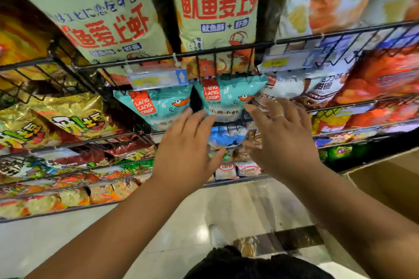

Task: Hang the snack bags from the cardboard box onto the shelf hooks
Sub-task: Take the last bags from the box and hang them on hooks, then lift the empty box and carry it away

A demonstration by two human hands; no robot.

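Your left hand (pixel 186 140) and right hand (pixel 282 133) were spread wide, gripping nothing; the teal snack bag (pixel 229 97) hung just above, between them.

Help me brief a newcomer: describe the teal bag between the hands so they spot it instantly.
Find the black wire rail under the big pale-green bags. Two teal bags hang below. Yours is the right teal bag, beside the white bag; its twin hangs under the blue-arrow price label.
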